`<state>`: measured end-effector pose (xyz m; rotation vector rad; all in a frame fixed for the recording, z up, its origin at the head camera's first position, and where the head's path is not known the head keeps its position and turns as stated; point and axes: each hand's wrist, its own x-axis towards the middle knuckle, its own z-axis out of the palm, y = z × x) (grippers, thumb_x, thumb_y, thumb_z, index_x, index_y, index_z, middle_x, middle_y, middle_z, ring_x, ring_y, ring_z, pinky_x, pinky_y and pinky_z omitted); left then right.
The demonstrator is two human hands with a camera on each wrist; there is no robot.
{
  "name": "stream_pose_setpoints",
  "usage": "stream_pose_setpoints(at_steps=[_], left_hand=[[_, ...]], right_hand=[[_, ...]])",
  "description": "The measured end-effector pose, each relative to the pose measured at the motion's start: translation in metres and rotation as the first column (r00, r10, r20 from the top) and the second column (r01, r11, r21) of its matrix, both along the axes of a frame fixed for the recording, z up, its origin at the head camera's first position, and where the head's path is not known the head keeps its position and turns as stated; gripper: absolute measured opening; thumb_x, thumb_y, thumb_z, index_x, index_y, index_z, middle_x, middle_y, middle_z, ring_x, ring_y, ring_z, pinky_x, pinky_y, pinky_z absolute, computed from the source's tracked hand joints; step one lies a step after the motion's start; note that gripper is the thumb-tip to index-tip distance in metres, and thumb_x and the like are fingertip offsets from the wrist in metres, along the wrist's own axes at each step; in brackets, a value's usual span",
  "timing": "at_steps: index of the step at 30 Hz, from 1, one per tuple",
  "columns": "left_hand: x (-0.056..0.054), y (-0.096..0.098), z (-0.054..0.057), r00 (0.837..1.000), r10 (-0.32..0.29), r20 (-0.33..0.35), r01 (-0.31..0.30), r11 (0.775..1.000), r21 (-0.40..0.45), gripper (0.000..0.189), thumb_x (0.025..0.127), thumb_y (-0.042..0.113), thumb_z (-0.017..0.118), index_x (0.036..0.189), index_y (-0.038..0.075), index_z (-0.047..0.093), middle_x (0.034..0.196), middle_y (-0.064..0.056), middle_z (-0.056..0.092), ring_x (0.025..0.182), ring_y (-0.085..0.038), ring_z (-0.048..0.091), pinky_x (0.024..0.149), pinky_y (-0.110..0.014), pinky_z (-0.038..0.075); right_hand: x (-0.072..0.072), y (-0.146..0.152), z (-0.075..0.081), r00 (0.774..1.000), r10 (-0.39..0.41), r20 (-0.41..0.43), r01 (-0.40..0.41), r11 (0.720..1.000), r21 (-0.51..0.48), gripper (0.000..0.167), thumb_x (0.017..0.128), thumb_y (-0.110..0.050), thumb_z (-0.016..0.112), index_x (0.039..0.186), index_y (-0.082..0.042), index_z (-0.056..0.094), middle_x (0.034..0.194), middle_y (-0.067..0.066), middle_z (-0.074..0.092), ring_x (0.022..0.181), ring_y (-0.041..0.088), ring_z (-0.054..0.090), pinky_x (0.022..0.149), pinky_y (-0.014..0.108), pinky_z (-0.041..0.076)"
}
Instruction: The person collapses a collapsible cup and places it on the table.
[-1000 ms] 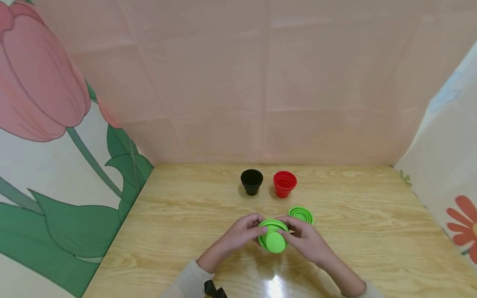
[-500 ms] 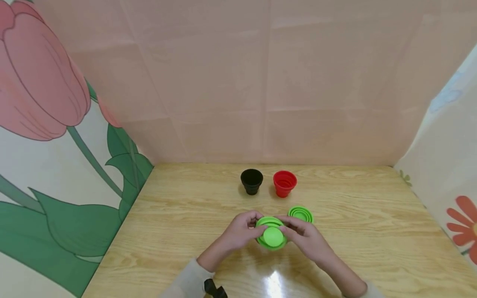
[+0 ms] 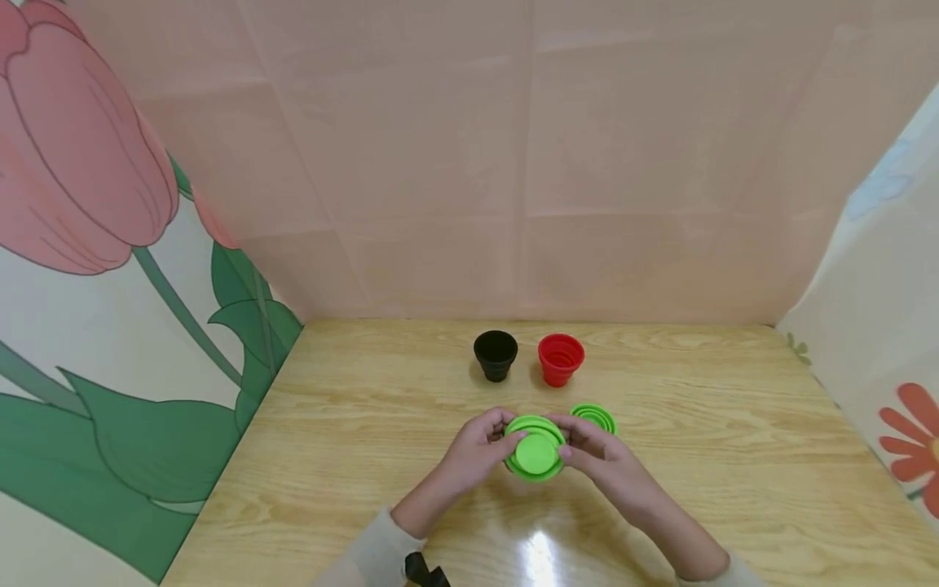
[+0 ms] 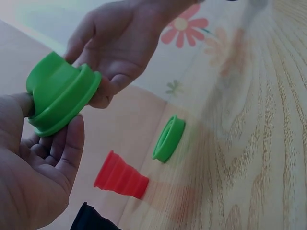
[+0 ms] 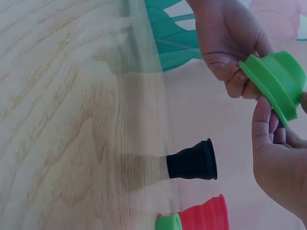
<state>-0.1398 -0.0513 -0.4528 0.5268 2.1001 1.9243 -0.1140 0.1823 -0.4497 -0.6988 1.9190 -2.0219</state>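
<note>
- Left hand and right hand: fingers and thumbs clamped on opposite sides of a green collapsible cup, thumbs toward its base
- That cup sits between the two sets of fingers, tilted and off the desk, base facing the head camera
- It looks only part-extended, so its shaping seems unfinished
- Just beyond the right fingers, a second green cup lies collapsed on the desk, seemingly left to do
- Farther out, black cup and red cup stand upright, extended, apparently done
</note>
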Motion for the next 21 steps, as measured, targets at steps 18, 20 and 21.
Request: stream_pose_setpoints(at_steps=[18, 20, 21], left_hand=[[0.001, 0.003, 0.002, 1.000, 0.023, -0.002, -0.023, 0.999, -0.031, 0.024, 0.104, 0.021, 0.058, 0.114, 0.001, 0.064, 0.094, -0.002, 0.063, 0.083, -0.010, 0.058, 0.072, -0.022, 0.051], [0.002, 0.003, 0.003, 1.000, 0.006, 0.027, -0.006, 1.000, -0.003, 0.027, 0.105, 0.021, 0.054, 0.118, -0.002, 0.062, 0.097, -0.003, 0.062, 0.084, -0.009, 0.058, 0.075, -0.022, 0.052], [0.002, 0.003, 0.003, 0.999, -0.011, 0.044, 0.010, 1.000, 0.024, 0.030, 0.106, 0.020, 0.052, 0.121, -0.004, 0.060, 0.099, -0.004, 0.063, 0.086, -0.009, 0.059, 0.077, -0.023, 0.053]], right_hand=[[0.008, -0.017, 0.003, 0.980, -0.188, -0.061, 0.189, 0.982, 0.007, 0.039, 0.101, -0.001, 0.055, 0.136, 0.013, 0.045, 0.116, -0.003, 0.067, 0.107, 0.007, 0.063, 0.090, 0.023, 0.055], [0.008, -0.018, 0.005, 0.970, -0.234, -0.063, 0.237, 0.971, 0.036, 0.039, 0.102, -0.003, 0.056, 0.137, 0.012, 0.047, 0.114, -0.003, 0.067, 0.104, 0.007, 0.063, 0.088, 0.023, 0.055], [0.008, -0.018, 0.005, 0.964, -0.259, -0.066, 0.262, 0.964, 0.047, 0.039, 0.102, -0.003, 0.056, 0.137, 0.012, 0.048, 0.113, -0.002, 0.068, 0.103, 0.007, 0.063, 0.088, 0.023, 0.056]])
